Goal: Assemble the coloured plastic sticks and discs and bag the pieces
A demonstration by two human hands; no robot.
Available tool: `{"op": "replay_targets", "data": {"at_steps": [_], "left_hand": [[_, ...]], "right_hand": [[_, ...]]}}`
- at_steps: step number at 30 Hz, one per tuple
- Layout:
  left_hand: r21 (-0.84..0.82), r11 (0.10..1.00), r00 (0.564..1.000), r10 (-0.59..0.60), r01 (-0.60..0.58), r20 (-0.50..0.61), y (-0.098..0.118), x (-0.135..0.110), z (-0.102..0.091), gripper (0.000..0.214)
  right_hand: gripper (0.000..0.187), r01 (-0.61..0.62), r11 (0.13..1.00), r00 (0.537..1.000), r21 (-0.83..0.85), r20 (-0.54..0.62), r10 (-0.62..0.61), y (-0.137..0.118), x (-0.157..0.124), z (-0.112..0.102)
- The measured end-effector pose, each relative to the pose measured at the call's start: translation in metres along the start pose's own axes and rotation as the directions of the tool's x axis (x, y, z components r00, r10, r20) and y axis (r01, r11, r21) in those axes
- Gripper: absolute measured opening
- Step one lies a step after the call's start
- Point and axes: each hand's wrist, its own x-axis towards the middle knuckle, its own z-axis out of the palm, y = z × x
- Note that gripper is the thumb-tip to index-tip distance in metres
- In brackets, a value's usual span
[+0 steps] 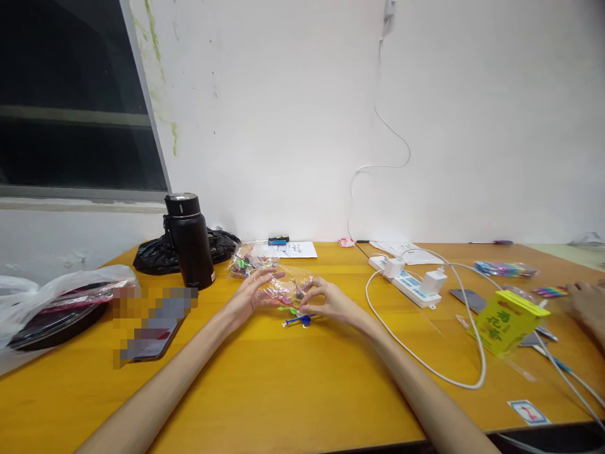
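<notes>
A crinkled clear plastic bag (286, 288) lies on the table between my two hands. My left hand (250, 295) rests against its left side, fingers stretched out and apart. On the other side, my right hand (331, 301) is closed in a pinch, thumb and index finger together at the bag's edge. What sits in that pinch is too small to make out. Just below the fingertips lie a blue plastic piece (299, 321) and a small green piece (287, 309). Behind my left hand is another clear bag (243, 265) with several colourful pieces inside.
A black flask (190, 243) and a phone (158, 331) stand and lie to the left. At right are a white power strip (409, 284) with looping cables, a yellow box (505, 323) and another person's hand (588, 309). Papers (300, 250) lie near the wall.
</notes>
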Motion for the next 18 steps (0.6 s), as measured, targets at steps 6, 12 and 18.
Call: {"op": "replay_targets", "data": {"at_steps": [6, 12, 18], "left_hand": [[0.014, 1.0, 0.999, 0.023, -0.023, 0.027, 0.002, -0.002, 0.001, 0.032], [0.037, 0.999, 1.0, 0.007, -0.005, -0.031, 0.0, 0.003, -0.004, 0.04], [-0.018, 0.999, 0.989, 0.038, -0.041, -0.142, 0.001, 0.008, -0.014, 0.04]], "right_hand": [[0.02, -0.034, 0.999, 0.997, 0.026, 0.067, 0.032, -0.01, -0.002, -0.002], [0.022, -0.014, 0.997, 0.994, 0.079, -0.108, 0.023, -0.005, 0.0, -0.004], [0.033, -0.105, 0.98, 0.913, 0.167, -0.376, 0.162, 0.009, 0.004, -0.015]]}}
